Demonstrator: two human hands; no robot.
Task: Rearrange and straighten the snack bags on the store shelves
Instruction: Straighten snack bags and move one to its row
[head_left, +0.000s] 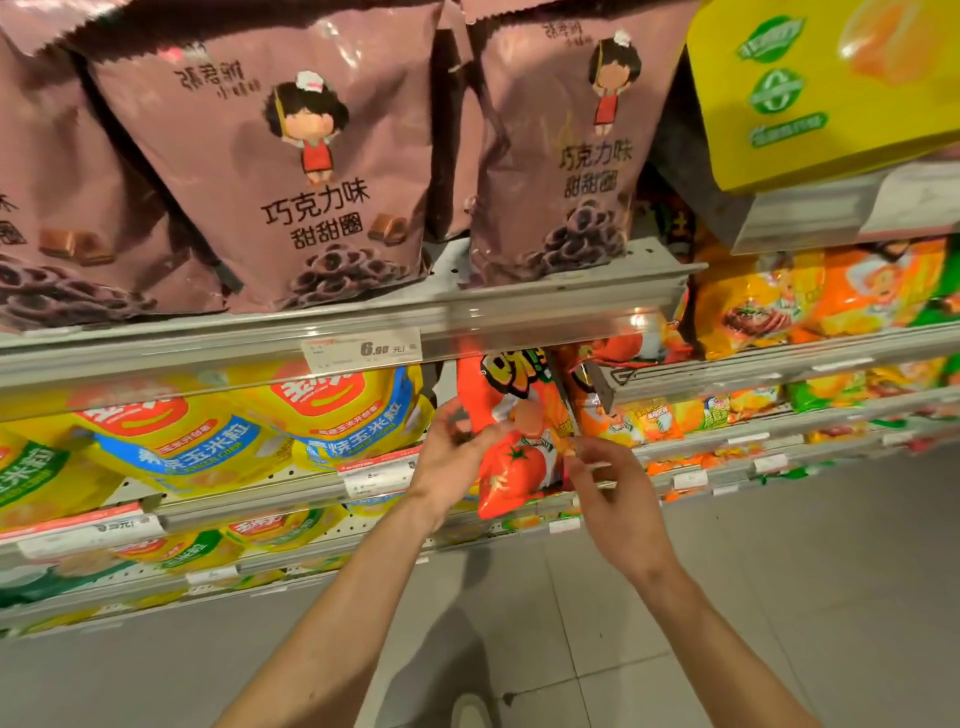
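Orange-red and glossy, a plastic snack bag with a tomato printed on its front (511, 457) stands at the front edge of the second shelf down, its lower end hanging past the metal shelf rail (270, 501) and its top tucked under the shelf above. The left hand (452, 457) is at the bag's left edge, fingers curled with the fingertips against the plastic, seemingly pinching it. The right hand (608, 486) is just beside the bag's right edge, fingers loosely bent and spread; whether they actually touch the bag cannot be told. To the left on the same shelf lie yellow corn snack bags with blue and red labels (311, 421). On the shelf above stand tall mauve-brown bags printed with a cartoon girl and chocolate rings (291, 171), with a white price tag (361, 351) clipped to the rail below them. Far right, a yellow carton with green badges (831, 88) sits above orange and yellow crisp packets (779, 306). Grey floor tiles (571, 613) lie below.
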